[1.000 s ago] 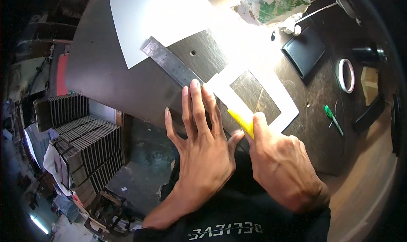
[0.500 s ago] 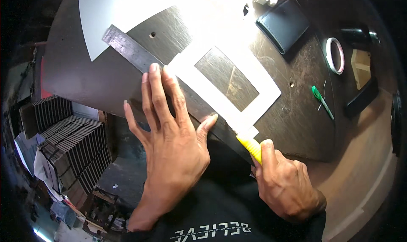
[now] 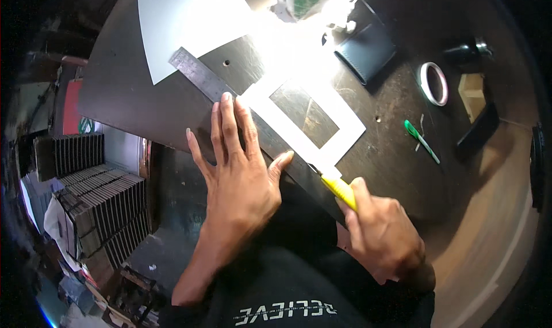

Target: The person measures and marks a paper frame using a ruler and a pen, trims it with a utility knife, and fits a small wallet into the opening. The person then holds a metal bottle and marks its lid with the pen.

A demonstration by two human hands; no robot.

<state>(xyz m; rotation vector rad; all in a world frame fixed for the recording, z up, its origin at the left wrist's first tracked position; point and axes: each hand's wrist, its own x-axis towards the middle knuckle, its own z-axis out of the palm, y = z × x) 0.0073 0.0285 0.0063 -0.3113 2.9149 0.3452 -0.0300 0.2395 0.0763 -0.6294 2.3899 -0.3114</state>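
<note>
White lettering (image 3: pixel 286 312) marks the black garment (image 3: pixel 299 273) at six o'clock; the right hand (image 3: pixel 386 231) grips a yellow cutter (image 3: pixel 340 191), the left hand (image 3: pixel 238 181) spreads over a ruler (image 3: pixel 201 79).

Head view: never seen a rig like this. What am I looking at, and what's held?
No machine here: these are a person's own bare hands, seen from above. The camera is the left of two fisheyes worn on the head, so straight edges bend near the rim.

The left hand lies with fingers spread on a metal straightedge. The right hand grips a yellow cutter, its blade near the lower corner of a white frame; whether it touches is hard to tell.

Also on the dark table: a white sheet, a black wallet-like item, a tape roll and a green-capped pen. Glare hides the middle top.
</note>
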